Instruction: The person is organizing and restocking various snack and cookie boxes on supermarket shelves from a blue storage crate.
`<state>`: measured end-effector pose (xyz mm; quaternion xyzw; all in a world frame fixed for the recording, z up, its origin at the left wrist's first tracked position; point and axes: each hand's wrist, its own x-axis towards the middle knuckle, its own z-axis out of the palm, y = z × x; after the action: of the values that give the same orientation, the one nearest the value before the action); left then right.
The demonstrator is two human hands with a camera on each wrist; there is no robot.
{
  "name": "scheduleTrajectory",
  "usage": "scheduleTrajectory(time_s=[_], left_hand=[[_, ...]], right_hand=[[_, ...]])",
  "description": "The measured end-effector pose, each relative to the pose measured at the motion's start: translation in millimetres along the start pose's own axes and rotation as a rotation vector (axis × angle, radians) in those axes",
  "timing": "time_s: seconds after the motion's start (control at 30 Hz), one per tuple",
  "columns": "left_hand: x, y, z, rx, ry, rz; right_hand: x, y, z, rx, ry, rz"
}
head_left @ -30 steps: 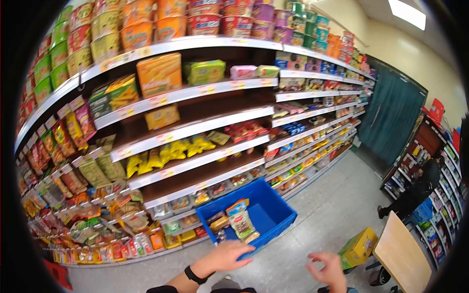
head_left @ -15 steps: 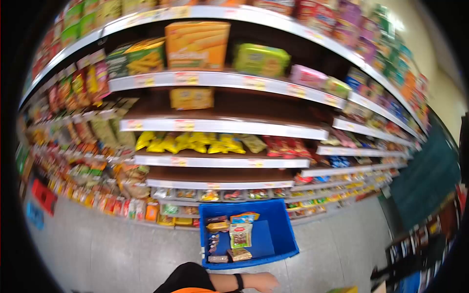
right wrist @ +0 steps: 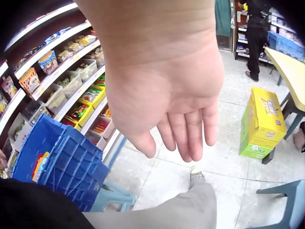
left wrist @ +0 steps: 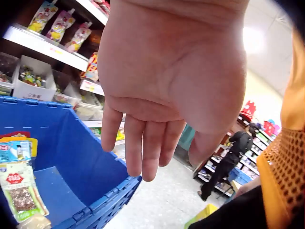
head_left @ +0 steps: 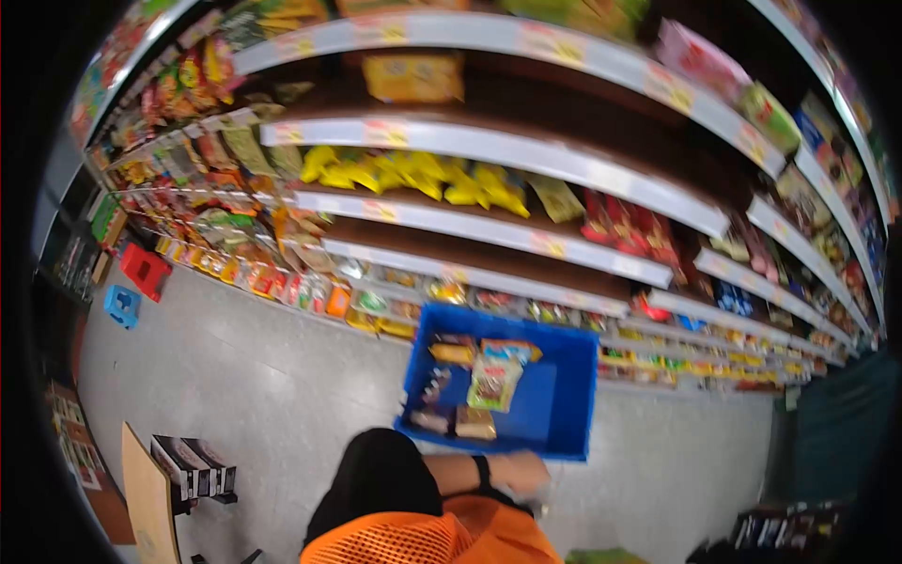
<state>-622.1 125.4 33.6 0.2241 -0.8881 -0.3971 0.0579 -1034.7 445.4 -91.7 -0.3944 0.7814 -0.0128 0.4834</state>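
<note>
The left hand [left wrist: 167,81] hangs with relaxed fingers and holds nothing, beside the rim of the blue crate [left wrist: 81,157]. In the head view that hand [head_left: 519,473], with a dark wristband, is just below the crate [head_left: 564,395]. Inside the crate lie a white-and-green snack packet [head_left: 492,383], a blue-orange packet [head_left: 510,351] and several smaller packs. The right hand [right wrist: 167,90] hangs empty in its wrist view, fingers loosely extended, with the crate [right wrist: 66,157] to its left; the head view does not show it.
Shelves [head_left: 489,133] of snacks stand behind the crate, with yellow bags [head_left: 413,176]. A light blue stool [right wrist: 112,196] is under the crate. A yellow-green carton [right wrist: 262,124], a table [right wrist: 288,71] and a person [right wrist: 256,38] are to the right; red [head_left: 144,271] and blue [head_left: 122,305] stools stand at left.
The head view has tilted down and swung left, so shelves and crate sit differently in it. The right hand, visible a second ago, has left that view. The crate's contents look unchanged from half a second ago.
</note>
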Motion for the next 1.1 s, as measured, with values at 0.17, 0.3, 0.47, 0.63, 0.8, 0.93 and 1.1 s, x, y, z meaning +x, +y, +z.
scheduleTrajectory(time_s=[0.17,0.3,0.47,0.63,0.8,0.93,1.1], left_hand=[[36,-11,8,0.183,-0.178,-0.168],[115,26,16,0.235,-0.216,-0.134],[234,124,34,0.210,-0.171,-0.095],[319,175,53,0.179,-0.224,0.012],[351,174,24,0.133,0.036,-0.009],[355,170,-45,0.196,0.455,-0.151],[347,158,-165,0.146,1.089,-0.159]], right_hand=[[48,14,-52,0.297,0.086,-0.031],[87,25,-97,0.274,0.140,-0.019],[97,99,-162,0.002,0.248,-0.100],[122,146,-222,0.353,0.377,-0.065],[159,170,-256,0.145,0.341,-0.075],[184,125,-308,0.081,0.256,-0.159],[236,-5,-401,-0.036,0.424,-0.534]])
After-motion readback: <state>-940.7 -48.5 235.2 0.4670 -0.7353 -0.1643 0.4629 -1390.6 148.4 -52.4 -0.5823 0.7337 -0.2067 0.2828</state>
